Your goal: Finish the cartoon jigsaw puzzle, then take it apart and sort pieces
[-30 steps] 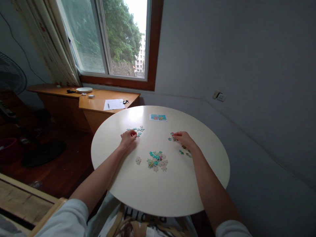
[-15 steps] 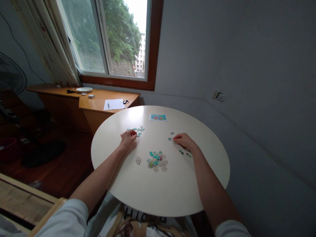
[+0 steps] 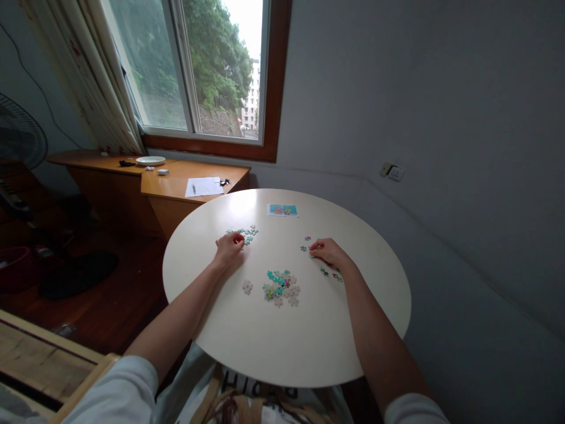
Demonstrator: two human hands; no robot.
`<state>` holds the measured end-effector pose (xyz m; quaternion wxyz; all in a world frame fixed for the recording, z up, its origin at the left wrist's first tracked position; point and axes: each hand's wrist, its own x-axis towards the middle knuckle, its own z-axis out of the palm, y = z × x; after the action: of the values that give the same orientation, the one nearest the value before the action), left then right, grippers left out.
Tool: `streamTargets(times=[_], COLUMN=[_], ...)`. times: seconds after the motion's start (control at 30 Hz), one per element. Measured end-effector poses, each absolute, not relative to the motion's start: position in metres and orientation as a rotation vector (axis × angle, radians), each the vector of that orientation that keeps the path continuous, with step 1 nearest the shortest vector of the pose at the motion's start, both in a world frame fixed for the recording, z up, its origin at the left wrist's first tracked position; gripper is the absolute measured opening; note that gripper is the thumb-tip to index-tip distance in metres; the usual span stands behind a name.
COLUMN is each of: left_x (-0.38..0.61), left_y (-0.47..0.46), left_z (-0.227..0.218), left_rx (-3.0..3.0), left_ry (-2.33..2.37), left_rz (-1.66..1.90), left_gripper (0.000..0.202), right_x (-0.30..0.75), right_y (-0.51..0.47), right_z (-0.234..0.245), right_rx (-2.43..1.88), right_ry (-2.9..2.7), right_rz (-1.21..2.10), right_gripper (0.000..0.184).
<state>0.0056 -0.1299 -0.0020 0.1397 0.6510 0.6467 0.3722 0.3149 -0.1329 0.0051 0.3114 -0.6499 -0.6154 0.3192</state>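
Observation:
My left hand [image 3: 229,246] rests at the left group of jigsaw puzzle pieces [image 3: 249,231], its fingers curled together. What lies between those fingertips, if anything, is hidden. Across the table, my right hand [image 3: 330,252] pinches at a small puzzle piece [image 3: 311,256] low over the tabletop. Around it lie a pink and teal piece [image 3: 308,238], another teal piece [image 3: 303,248], a dark green piece [image 3: 324,272] and a yellowish piece [image 3: 337,278]. Between my forearms sits a mixed pile of pieces [image 3: 281,287], some showing teal print and some grey backs.
A small grey-backed clump of pieces [image 3: 247,287] lies left of the pile. At the far side of the round white table [image 3: 273,353] is a printed picture card [image 3: 283,210]. Beyond stands a wooden desk [image 3: 176,181] with paper [image 3: 203,186], keys and a white plate [image 3: 150,160].
Hardly anything differs. My right hand's fingertips have shifted very slightly; my left hand stays in place over its group of pieces.

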Motion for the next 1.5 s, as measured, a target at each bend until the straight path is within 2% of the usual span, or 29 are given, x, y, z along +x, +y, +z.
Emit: streamTargets(times=[0.3, 0.57, 0.8, 1.07, 1.5], left_x=[0.006, 0.005, 0.012, 0.022, 0.022], left_y=[-0.130, -0.126, -0.130, -0.155, -0.159], left_z=[-0.002, -0.008, -0.007, 0.010, 0.012], left_rx=[1.882, 1.882, 1.934, 1.763, 1.669], left_ry=[1.873, 1.824, 1.393, 0.977, 0.836], left_rz=[1.071, 1.117, 1.181, 0.891, 0.724], left_gripper=[0.013, 0.013, 0.017, 0.026, 0.026], right_x=[0.315, 0.300, 0.271, 0.237, 0.225], right_y=[-0.132, -0.135, -0.131, -0.146, -0.156], right_z=[0.002, 0.009, 0.000, 0.000, -0.001], right_rx=[-1.731, -1.478, -1.214, -1.060, -1.003], right_ry=[-1.577, -1.445, -1.423, -1.533, -1.583], right_rz=[0.875, 1.052, 1.087, 1.190, 1.281], right_gripper=[0.018, 0.019, 0.024, 0.020, 0.023])
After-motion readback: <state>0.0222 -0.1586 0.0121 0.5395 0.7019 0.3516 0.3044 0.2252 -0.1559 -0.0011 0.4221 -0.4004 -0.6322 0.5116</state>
